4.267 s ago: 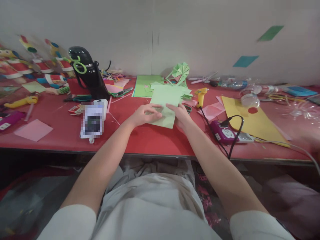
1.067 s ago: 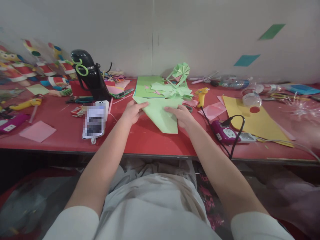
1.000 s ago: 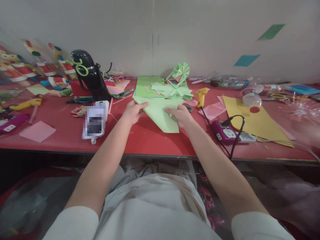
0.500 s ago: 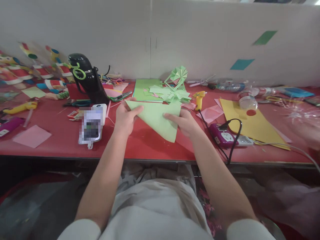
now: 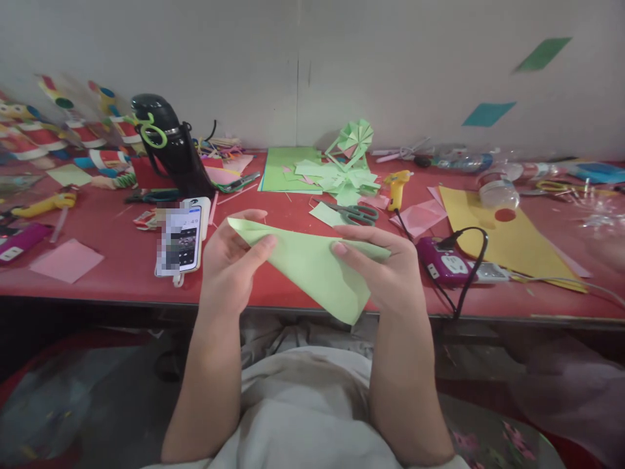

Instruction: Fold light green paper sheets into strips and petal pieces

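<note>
Between both hands I hold a folded sheet of light green paper [image 5: 312, 267], its fold along the top and a corner pointing down past the table's front edge. My left hand [image 5: 234, 260] pinches the left corner, thumb in front and fingers behind. My right hand [image 5: 383, 264] grips the right part, thumb on the front face. Just beyond the paper lie scissors [image 5: 359, 213] with dark green handles, beside a small pale green paper piece [image 5: 326, 213]. Further back are cut green paper pieces [image 5: 344, 182] and a pleated green paper wheel [image 5: 356, 139].
A phone [image 5: 185, 238] and a black flask [image 5: 170, 146] stand left on the red table [image 5: 273, 290]. At right are a yellow glue gun [image 5: 399, 187], a purple power strip [image 5: 444, 260] with cables, yellow paper [image 5: 512, 241] and a plastic bottle [image 5: 499, 192]. Pink paper [image 5: 67, 260] lies far left.
Both hands have come closer to me with the green paper, and the right hand has shifted right. The scissors and small paper piece behind it now show.
</note>
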{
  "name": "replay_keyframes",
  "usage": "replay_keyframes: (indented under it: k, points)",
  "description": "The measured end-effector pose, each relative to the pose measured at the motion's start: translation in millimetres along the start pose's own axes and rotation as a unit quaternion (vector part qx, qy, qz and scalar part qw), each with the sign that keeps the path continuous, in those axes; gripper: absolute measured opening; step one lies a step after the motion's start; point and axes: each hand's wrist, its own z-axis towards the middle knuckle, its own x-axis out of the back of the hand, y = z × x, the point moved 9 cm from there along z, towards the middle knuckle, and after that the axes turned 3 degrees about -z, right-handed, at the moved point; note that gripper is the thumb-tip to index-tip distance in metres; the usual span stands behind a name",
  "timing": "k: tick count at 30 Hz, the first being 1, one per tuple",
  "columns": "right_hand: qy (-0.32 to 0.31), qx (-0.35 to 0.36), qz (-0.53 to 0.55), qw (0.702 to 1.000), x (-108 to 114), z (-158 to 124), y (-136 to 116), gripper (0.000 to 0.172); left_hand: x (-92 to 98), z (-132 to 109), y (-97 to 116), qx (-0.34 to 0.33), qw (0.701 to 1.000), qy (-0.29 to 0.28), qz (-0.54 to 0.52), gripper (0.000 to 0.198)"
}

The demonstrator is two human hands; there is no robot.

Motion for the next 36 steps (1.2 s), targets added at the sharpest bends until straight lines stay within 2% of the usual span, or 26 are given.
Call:
replay_keyframes:
  k: [6, 13, 36]
  points:
    - [0.014, 0.041, -0.046, 0.998, 1.3, -5.9, -12.1, 0.022, 12.2, -3.1, 13.3, -0.039, 0.999, 0.032, -0.017, 0.022]
    - [0.025, 0.028, -0.042, 0.998, -0.2, -9.5, -10.7, 0.022, 21.4, -4.7, 19.1, -0.058, 0.997, 0.057, -0.008, 0.018]
    - [0.013, 0.014, -0.051, 0.999, 2.2, -19.9, -21.3, 0.015, 19.4, -8.2, 26.1, -0.071, 0.996, 0.05, -0.014, 0.011]
